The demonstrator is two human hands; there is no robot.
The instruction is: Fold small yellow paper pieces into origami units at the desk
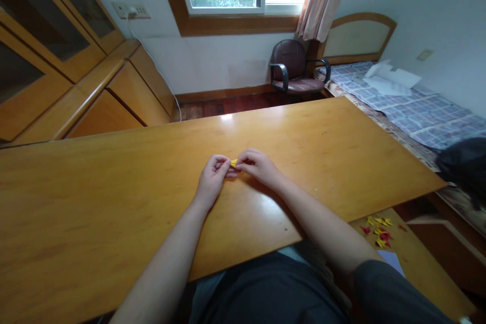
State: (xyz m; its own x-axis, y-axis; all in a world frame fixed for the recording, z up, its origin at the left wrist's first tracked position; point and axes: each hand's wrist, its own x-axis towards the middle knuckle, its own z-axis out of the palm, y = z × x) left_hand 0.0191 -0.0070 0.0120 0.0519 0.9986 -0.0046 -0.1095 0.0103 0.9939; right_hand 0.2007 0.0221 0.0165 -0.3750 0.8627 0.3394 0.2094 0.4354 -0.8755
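Between my two hands is a small folded piece of yellow paper (234, 163), mostly covered by my fingers. My left hand (215, 174) pinches its left side between thumb and fingers. From the right, the thumb and fingertips of my right hand (258, 166) close on its other side. Both hands are just above the wooden table (114, 212), near its middle. The exact shape of the fold is too small to make out.
Red and yellow folded paper figures (381, 233) lie on a lower side surface (425, 273) at right, with a pale paper sheet (392, 261) beside them. Beyond the table stand a brown armchair (290, 63), a bed (417, 106) and a wooden cabinet (87, 91).
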